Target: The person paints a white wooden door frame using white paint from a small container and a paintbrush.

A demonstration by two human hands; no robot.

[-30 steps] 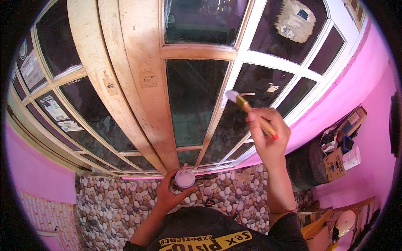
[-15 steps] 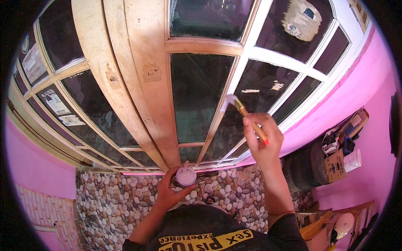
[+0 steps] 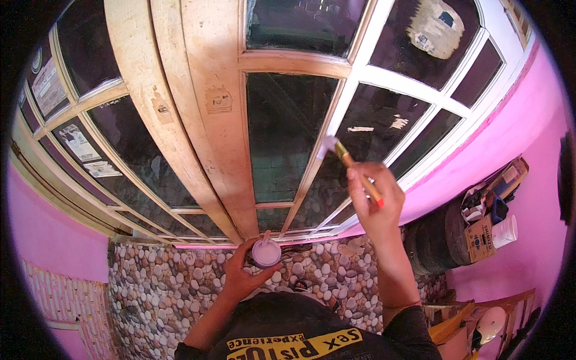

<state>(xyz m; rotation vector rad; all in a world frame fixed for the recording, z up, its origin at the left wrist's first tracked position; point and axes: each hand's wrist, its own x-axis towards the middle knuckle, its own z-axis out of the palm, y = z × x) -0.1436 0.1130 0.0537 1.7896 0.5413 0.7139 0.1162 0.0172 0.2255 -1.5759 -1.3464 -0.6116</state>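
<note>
My right hand (image 3: 378,198) grips a paintbrush (image 3: 354,168) with a yellowish handle, red tip and gold band. Its pale, paint-laden bristles rest on a narrow upright strip of the glazed wooden door frame (image 3: 301,198), beside a dark glass pane (image 3: 282,132); a pale patch shows at the bristles. That strip is partly white and partly bare beige wood. Low at the middle, my left hand (image 3: 240,276) holds a small round cup (image 3: 266,257) of pale paint with a flat stick in it. Old torn stickers (image 3: 219,99) mark the wood and glass.
Pink walls (image 3: 510,246) flank the space on both sides. At right are a dark round drum-like object (image 3: 429,240), a cardboard box (image 3: 480,243), a white bucket (image 3: 506,231) and piled wooden items (image 3: 450,315). The floor (image 3: 150,300) has a pebble pattern.
My right hand and brush have moved down and slightly left, bringing the bristles onto the frame strip. The doors have shifted slightly in view. My left hand still holds the cup.
</note>
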